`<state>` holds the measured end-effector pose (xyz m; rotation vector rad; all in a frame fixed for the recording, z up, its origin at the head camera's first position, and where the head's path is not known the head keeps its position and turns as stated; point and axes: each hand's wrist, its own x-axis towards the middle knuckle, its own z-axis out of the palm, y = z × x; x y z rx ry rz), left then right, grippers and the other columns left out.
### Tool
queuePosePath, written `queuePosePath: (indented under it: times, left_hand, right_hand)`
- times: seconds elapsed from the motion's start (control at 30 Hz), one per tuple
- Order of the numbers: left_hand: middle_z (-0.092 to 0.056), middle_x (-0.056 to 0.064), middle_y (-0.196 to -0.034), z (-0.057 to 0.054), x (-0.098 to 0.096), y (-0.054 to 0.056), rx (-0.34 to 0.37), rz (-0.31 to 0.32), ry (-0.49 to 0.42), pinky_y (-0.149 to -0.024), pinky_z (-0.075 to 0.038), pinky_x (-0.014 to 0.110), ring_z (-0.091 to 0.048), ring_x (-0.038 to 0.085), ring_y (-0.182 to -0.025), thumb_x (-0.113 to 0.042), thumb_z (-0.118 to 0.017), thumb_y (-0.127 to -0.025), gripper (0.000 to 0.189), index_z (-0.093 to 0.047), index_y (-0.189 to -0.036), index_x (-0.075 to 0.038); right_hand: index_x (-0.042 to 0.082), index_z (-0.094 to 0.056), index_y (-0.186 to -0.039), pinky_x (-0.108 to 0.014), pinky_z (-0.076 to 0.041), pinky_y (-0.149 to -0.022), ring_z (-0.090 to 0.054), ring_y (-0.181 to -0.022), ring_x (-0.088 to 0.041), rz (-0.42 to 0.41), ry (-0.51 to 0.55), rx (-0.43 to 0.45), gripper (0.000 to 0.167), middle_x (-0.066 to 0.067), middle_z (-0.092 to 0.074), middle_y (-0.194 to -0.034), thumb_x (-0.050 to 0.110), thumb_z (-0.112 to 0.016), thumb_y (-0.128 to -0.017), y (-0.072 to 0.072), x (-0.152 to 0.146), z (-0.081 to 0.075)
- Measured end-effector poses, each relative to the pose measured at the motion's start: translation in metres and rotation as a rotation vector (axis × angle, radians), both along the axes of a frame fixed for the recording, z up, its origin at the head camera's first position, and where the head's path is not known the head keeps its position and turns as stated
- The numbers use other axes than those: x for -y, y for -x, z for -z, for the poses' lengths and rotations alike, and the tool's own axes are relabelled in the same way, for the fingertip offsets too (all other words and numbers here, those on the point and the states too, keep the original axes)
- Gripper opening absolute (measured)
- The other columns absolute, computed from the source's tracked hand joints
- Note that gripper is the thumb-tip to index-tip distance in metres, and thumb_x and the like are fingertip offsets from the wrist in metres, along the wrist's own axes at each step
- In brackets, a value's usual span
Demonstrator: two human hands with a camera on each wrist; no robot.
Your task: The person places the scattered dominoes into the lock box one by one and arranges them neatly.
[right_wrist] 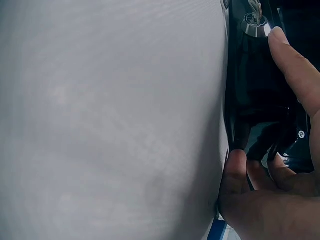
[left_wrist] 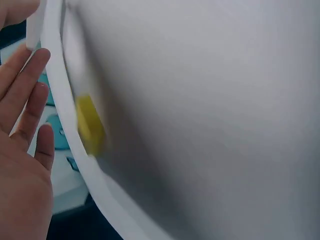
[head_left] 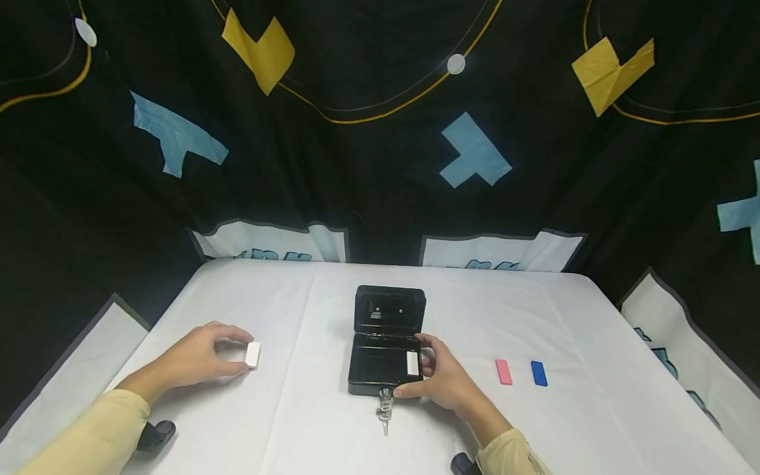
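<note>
My left hand (head_left: 198,356) pinches a small white block (head_left: 253,355) between thumb and fingers at the left of the table. In the left wrist view that block (left_wrist: 35,25) shows only partly, at the top left, and the hand's other fingers are extended. A black metal cash box (head_left: 380,363) stands at the middle with its lid (head_left: 389,310) raised. Another white block (head_left: 412,363) lies inside, at the right. Keys (head_left: 385,412) hang from the front lock (right_wrist: 256,25). My right hand (head_left: 442,379) grips the box's right side, its thumb at the front beside the lock.
A pink block (head_left: 503,372) and a blue block (head_left: 539,373) lie on the white table (head_left: 285,297), right of the box. In the left wrist view a yellow block (left_wrist: 90,125) sits near the left hand. A black curtain (head_left: 368,165) hangs behind the table.
</note>
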<state>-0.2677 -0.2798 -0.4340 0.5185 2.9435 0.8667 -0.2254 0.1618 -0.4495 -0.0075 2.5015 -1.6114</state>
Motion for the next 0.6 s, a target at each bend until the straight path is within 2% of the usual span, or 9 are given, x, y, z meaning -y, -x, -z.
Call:
queuePosePath:
  times: [0.23,0.47,0.6]
  left_hand:
    - [-0.066,0.002,-0.116,-0.008,-0.037,0.005,-0.022,0.045,-0.054,-0.098,-0.046,0.057,-0.058,0.032,-0.115,-0.031,-0.088,-0.076,0.046,-0.074,-0.117,-0.017]
    - [-0.064,-0.005,-0.112,-0.020,-0.097,-0.001,-0.044,0.104,-0.188,-0.095,-0.050,0.054,-0.060,0.027,-0.110,-0.032,-0.089,-0.075,0.046,-0.075,-0.117,-0.018]
    - [-0.066,-0.007,-0.110,-0.023,-0.134,-0.001,-0.054,0.148,-0.240,-0.095,-0.050,0.053,-0.060,0.024,-0.109,-0.028,-0.090,-0.075,0.046,-0.075,-0.117,-0.017]
  right_hand:
    - [0.013,-0.037,-0.152,-0.054,-0.045,-0.099,-0.061,-0.108,-0.026,-0.008,0.011,-0.007,0.114,-0.012,-0.060,-0.120,0.019,-0.100,-0.057,0.000,-0.002,0.000]
    - [0.013,-0.037,-0.153,-0.054,-0.046,-0.097,-0.061,-0.108,-0.026,-0.013,0.028,-0.010,0.115,-0.012,-0.059,-0.119,0.018,-0.100,-0.057,-0.002,-0.001,0.000]
    - [0.013,-0.037,-0.153,-0.054,-0.046,-0.096,-0.060,-0.107,-0.027,-0.006,0.021,-0.010,0.116,-0.012,-0.058,-0.118,0.019,-0.100,-0.056,-0.002,-0.002,0.001]
